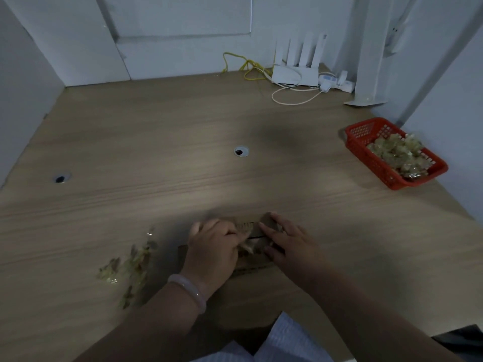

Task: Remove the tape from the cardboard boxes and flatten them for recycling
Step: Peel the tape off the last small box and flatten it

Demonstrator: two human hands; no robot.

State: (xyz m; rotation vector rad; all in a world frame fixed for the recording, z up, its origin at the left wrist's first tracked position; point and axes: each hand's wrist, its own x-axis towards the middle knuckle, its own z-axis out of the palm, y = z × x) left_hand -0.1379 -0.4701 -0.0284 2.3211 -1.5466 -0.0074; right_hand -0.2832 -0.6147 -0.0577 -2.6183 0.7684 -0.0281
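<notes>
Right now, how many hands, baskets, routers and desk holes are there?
Hands: 2, left hand pinching tape, right hand pressing flat
Red basket: 1
Router: 1
Desk holes: 2
Total: 6

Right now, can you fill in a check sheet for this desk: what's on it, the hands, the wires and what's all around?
Surface: wooden desk with two round cable holes.
Job's things: small cardboard box under both hands, with a crumpled tape strip on it.
Clutter: loose tape scraps left of the box; red basket at right, holding more tape pieces.
Hands: left hand pinches the tape strip; right hand presses on the box, fingers straight.
Cables: yellow cable and white cable by the router and power strip at the back.
Surroundings: white walls; white post back right.
</notes>
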